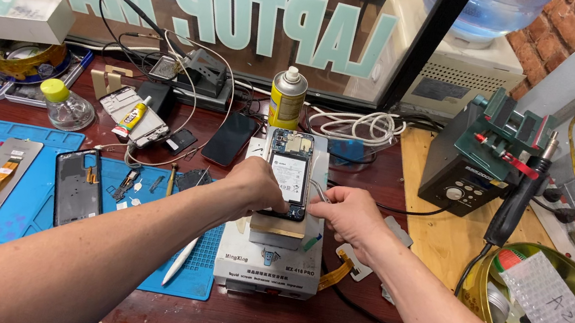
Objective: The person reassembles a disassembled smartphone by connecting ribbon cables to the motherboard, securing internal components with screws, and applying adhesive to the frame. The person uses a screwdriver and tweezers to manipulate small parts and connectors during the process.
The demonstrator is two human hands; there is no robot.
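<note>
White heating plate carries an opened phone, lying flat on top, its long axis running away from the person, camera end farthest. Left hand presses the phone's near left edge, likely to steady it. Right hand, just right of the phone, pinches metal tweezers whose tips reach its right edge.

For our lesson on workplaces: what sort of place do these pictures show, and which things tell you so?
Most likely a phone repair bench. An opened smartphone lies on a heating plate machine, a hot-air soldering station stands to the right, and small tools lie on a blue work mat.
</note>
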